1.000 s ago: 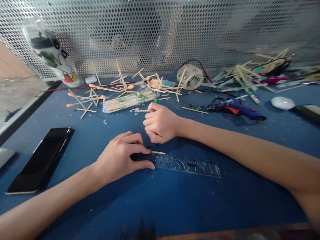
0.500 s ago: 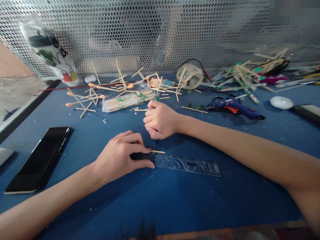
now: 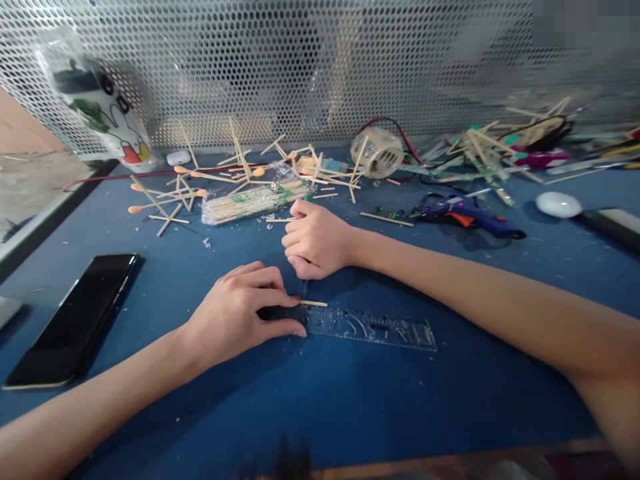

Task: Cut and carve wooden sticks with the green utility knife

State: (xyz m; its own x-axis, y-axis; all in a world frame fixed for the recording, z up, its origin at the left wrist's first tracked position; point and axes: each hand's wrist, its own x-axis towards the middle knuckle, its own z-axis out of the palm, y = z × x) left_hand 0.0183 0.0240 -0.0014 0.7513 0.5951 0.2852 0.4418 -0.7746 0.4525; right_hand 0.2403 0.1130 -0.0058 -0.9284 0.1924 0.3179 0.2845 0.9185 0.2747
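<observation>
My left hand (image 3: 245, 303) is closed over the left end of a clear plastic ruler (image 3: 415, 333). Its thumb rests at the ruler's near edge, and its fingertips hold a short wooden stick (image 3: 315, 303) along the far edge. Most of the stick's left part is hidden under the fingers. My right hand (image 3: 317, 240) makes a fist around a slim upright tool with a green end (image 3: 309, 198) showing above. A thin tip points down from the fist close to the stick; the fingers hide the tool's body, so its kind is unclear.
Behind my hands lie a plastic-wrapped bundle of sticks (image 3: 255, 202) and joined stick pieces (image 3: 170, 200). A blue glue gun (image 3: 470, 215) and a white mouse-shaped object (image 3: 559, 205) are at right. A phone (image 3: 75, 320) lies left; a bottle (image 3: 107, 113) stands by the perforated metal panel (image 3: 225, 67).
The whole view has shifted slightly, so everything sits a little further left. Both hands keep the same grip, and the ruler and stick stay in place under the left one.
</observation>
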